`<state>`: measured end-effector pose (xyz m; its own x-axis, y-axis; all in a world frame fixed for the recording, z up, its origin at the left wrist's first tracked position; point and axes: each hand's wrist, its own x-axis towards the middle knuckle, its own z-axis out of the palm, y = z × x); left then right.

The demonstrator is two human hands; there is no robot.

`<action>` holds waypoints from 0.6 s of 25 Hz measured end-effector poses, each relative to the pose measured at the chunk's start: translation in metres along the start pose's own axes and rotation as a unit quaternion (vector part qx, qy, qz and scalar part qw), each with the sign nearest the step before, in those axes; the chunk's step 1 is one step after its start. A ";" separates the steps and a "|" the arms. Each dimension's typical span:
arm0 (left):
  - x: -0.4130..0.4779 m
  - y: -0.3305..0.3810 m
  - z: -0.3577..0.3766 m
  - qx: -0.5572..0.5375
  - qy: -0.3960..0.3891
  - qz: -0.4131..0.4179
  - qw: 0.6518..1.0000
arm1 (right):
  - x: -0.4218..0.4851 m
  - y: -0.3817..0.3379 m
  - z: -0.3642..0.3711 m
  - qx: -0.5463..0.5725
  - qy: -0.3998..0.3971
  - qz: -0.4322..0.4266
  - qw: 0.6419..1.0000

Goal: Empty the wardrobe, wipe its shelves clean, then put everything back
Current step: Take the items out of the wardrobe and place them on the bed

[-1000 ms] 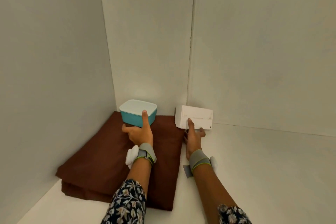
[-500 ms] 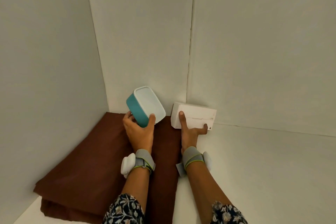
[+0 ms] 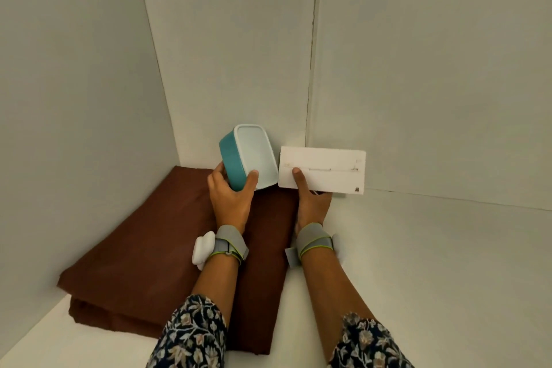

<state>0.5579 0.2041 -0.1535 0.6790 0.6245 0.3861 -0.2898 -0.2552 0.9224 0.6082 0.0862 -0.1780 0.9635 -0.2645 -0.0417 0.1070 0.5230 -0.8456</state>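
Observation:
My left hand [image 3: 231, 203] grips a teal container with a pale lid [image 3: 249, 157], lifted and tilted so the lid faces me, above the folded brown cloth [image 3: 143, 248]. My right hand [image 3: 312, 200] holds a white rectangular box [image 3: 324, 170] by its lower edge, thumb on its front face, raised off the white shelf [image 3: 418, 263]. The two items sit side by side near the back corner of the wardrobe.
White wardrobe walls close in at the left [image 3: 74, 98] and the back [image 3: 418, 69], with a vertical seam [image 3: 310, 69] in the back panel. The brown cloth covers the shelf's left part. Bare shelf spreads to the right.
Both hands took hold of their items and lifted them. The teal container went from flat on the cloth to tilted up; the white box rose off the shelf and turned its face toward me.

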 end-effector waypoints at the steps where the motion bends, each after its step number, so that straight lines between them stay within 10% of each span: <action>1: 0.000 0.000 0.000 0.008 -0.007 0.006 1.000 | 0.000 -0.002 0.000 0.022 0.001 -0.001 1.000; 15: -0.068 0.028 -0.052 -0.099 -0.024 -0.137 0.985 | -0.084 -0.044 -0.012 0.040 0.031 -0.017 0.999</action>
<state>0.4691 0.1929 -0.1545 0.7796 0.6133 0.1271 -0.2141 0.0702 0.9743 0.5194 0.0761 -0.1436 0.9420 -0.3322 -0.0486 0.1615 0.5754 -0.8018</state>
